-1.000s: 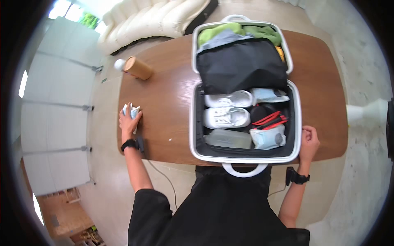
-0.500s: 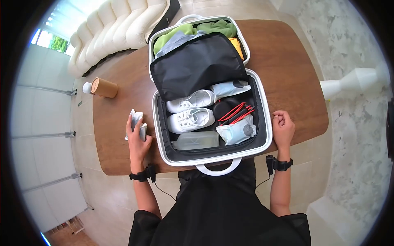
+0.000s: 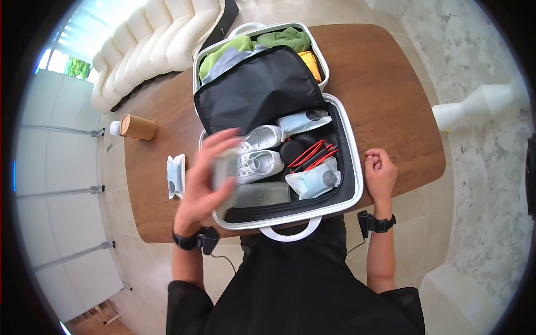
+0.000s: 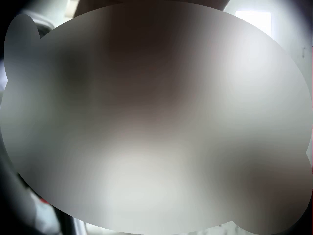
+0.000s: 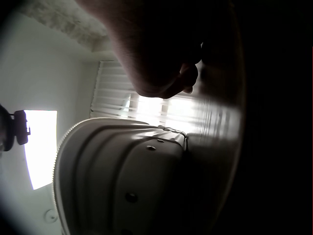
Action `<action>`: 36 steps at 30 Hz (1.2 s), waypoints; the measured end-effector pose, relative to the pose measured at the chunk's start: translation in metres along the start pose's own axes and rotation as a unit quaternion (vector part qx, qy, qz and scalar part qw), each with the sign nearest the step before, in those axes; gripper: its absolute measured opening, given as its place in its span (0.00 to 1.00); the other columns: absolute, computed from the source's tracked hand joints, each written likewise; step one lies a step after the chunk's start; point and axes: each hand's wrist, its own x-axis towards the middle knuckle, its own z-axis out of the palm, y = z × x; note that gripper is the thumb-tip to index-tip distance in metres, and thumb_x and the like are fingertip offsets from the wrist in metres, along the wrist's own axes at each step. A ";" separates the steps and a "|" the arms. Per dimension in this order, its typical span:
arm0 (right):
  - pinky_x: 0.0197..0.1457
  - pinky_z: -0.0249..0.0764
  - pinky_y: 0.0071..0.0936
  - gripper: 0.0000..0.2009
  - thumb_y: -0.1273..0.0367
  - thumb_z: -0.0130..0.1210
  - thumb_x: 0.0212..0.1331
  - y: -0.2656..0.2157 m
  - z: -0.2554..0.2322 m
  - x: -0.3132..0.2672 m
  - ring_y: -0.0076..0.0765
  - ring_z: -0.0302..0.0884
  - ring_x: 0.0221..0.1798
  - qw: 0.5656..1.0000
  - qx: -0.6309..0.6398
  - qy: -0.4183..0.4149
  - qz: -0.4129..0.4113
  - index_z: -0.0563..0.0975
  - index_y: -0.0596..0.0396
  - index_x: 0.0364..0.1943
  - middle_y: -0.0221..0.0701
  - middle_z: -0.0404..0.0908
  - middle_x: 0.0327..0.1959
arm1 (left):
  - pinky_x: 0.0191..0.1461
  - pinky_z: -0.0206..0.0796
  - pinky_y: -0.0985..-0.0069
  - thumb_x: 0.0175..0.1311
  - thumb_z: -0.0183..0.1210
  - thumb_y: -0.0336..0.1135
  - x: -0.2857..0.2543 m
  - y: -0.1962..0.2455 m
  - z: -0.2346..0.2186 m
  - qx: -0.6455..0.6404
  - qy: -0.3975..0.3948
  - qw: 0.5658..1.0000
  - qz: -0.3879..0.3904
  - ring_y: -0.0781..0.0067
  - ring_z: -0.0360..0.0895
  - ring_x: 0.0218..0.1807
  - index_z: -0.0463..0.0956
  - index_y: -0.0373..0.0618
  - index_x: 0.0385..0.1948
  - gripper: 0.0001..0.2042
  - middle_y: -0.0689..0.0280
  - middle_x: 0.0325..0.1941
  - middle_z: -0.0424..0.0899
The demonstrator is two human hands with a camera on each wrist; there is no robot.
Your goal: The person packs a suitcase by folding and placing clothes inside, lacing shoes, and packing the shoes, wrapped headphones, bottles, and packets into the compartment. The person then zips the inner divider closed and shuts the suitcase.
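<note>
In the head view my left hand (image 3: 200, 187) is over the open suitcase's left rim, with a blurred whitish packet (image 3: 224, 170) gripped between thumb and fingers. A similar white and pale blue packet (image 3: 176, 176) lies on the table to its left. Inside the suitcase (image 3: 358, 162) are white shoes (image 3: 259, 163), a translucent case (image 3: 262, 194), a black case with red cords (image 3: 298, 153) and two more packets (image 3: 315, 180). My right hand (image 3: 381, 174) rests on the table beside the suitcase, fingers loosely curled, holding nothing. The left wrist view is mostly blurred.
A black cloth flap (image 3: 257, 89) hangs from the suitcase's far half, which holds green and grey clothes (image 3: 285, 39) and something yellow. A brown cylinder (image 3: 138, 127) with a white item beside it stands at the table's left. A cream sofa (image 3: 162, 47) is beyond.
My left hand has lifted one packet from the table and moved right, over the suitcase's edge; the other packet stays behind. The head view has shifted. My right hand still rests beside the suitcase.
</note>
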 end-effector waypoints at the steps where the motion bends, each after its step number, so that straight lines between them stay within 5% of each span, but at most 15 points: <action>1: 0.25 0.64 0.25 0.03 0.74 0.61 0.61 0.000 0.000 0.000 0.23 0.65 0.18 1.000 0.001 0.000 0.004 0.84 0.54 0.37 0.27 0.74 0.18 | 0.77 0.61 0.54 0.62 0.59 0.24 0.020 0.005 0.017 0.030 -0.053 0.998 0.018 0.51 0.68 0.75 0.71 0.44 0.70 0.30 0.50 0.75 0.65; 4: 0.26 0.65 0.24 0.03 0.74 0.61 0.61 0.001 -0.001 -0.001 0.22 0.66 0.18 1.000 0.011 -0.006 0.007 0.84 0.54 0.37 0.27 0.74 0.18 | 0.79 0.56 0.59 0.65 0.60 0.26 0.066 0.006 0.075 0.032 -0.148 0.988 0.012 0.48 0.62 0.78 0.67 0.48 0.73 0.31 0.48 0.75 0.64; 8: 0.26 0.65 0.24 0.03 0.75 0.61 0.61 0.003 -0.003 -0.004 0.22 0.66 0.18 0.999 0.034 0.002 0.004 0.84 0.54 0.38 0.28 0.75 0.19 | 0.79 0.57 0.56 0.67 0.62 0.30 0.098 -0.016 0.136 0.078 -0.135 0.988 0.003 0.36 0.62 0.76 0.59 0.46 0.76 0.35 0.42 0.76 0.59; 10: 0.26 0.65 0.24 0.04 0.75 0.61 0.61 0.003 -0.004 -0.003 0.22 0.66 0.18 0.999 0.034 0.004 0.004 0.83 0.54 0.38 0.28 0.75 0.19 | 0.77 0.61 0.55 0.68 0.64 0.36 0.096 -0.025 0.150 0.210 -0.089 0.973 0.035 0.34 0.62 0.76 0.57 0.41 0.77 0.37 0.41 0.74 0.60; 14: 0.26 0.66 0.25 0.03 0.75 0.61 0.61 0.003 -0.003 -0.002 0.24 0.67 0.18 0.999 0.036 -0.004 0.008 0.83 0.54 0.37 0.28 0.75 0.19 | 0.73 0.64 0.54 0.67 0.66 0.39 0.079 -0.001 0.121 0.229 -0.140 0.963 0.036 0.35 0.67 0.71 0.57 0.39 0.77 0.38 0.41 0.73 0.62; 18: 0.26 0.66 0.26 0.03 0.74 0.61 0.61 0.001 -0.001 0.000 0.25 0.68 0.18 1.000 0.015 0.001 -0.011 0.83 0.53 0.36 0.29 0.76 0.19 | 0.71 0.67 0.55 0.60 0.71 0.38 0.061 0.009 0.100 0.304 -0.247 0.915 0.093 0.39 0.70 0.68 0.61 0.52 0.77 0.42 0.44 0.75 0.61; 19: 0.26 0.66 0.26 0.03 0.74 0.61 0.61 0.000 -0.001 0.001 0.25 0.68 0.18 1.000 0.016 -0.004 -0.014 0.83 0.53 0.36 0.29 0.76 0.19 | 0.69 0.69 0.56 0.55 0.73 0.36 0.059 0.008 0.104 0.296 -0.242 0.921 0.081 0.41 0.74 0.64 0.62 0.60 0.77 0.44 0.45 0.75 0.60; 23: 0.26 0.67 0.26 0.03 0.74 0.61 0.61 -0.003 -0.002 0.001 0.25 0.69 0.18 1.000 0.009 -0.011 0.009 0.83 0.53 0.37 0.29 0.77 0.19 | 0.65 0.74 0.56 0.53 0.73 0.32 0.061 -0.005 0.123 0.317 -0.222 0.918 0.084 0.41 0.77 0.58 0.63 0.62 0.76 0.44 0.43 0.75 0.59; 36: 0.26 0.67 0.26 0.03 0.75 0.61 0.61 -0.002 -0.003 0.000 0.25 0.69 0.18 1.000 0.015 -0.007 0.003 0.83 0.53 0.37 0.29 0.76 0.19 | 0.66 0.71 0.50 0.53 0.67 0.27 0.058 -0.002 0.135 0.317 -0.160 0.932 0.065 0.33 0.74 0.59 0.71 0.54 0.70 0.36 0.39 0.73 0.58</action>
